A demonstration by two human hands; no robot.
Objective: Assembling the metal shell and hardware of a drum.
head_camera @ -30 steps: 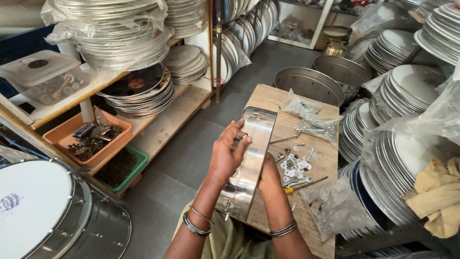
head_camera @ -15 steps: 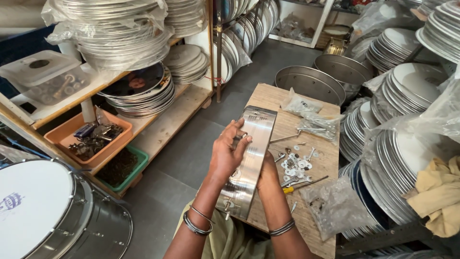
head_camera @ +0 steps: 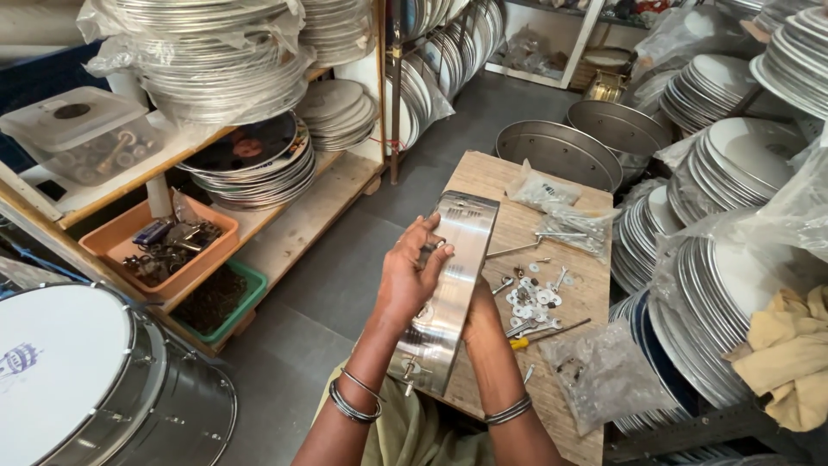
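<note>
Two hands are on one curved strip of polished metal, a shiny steel band (head_camera: 450,285), held up over the near edge of the wooden workbench (head_camera: 483,177). The left hand (head_camera: 404,280) lies flat against its outer face, fingers spread and curling over the left rim, thumb pressing near the middle. The right hand (head_camera: 483,315) sits behind the band at its right edge; its fingers are hidden, so I cannot tell how they are set.

Progress, as I judge it: a small bolt or lug (head_camera: 405,369) already shows at the band's lower end, near six o'clock, so some fitting looks done. Washers (head_camera: 536,296), a screwdriver (head_camera: 548,332) and bags of hardware (head_camera: 573,226) lie loose on the bench at three o'clock of the band, so more fastening seems left.

Long axis runs from about seven o'clock up to one o'clock, the upper end with its row of small holes pointing away toward the big steel basin (head_camera: 559,151). At eight o'clock sits a drum (head_camera: 78,380).
</note>
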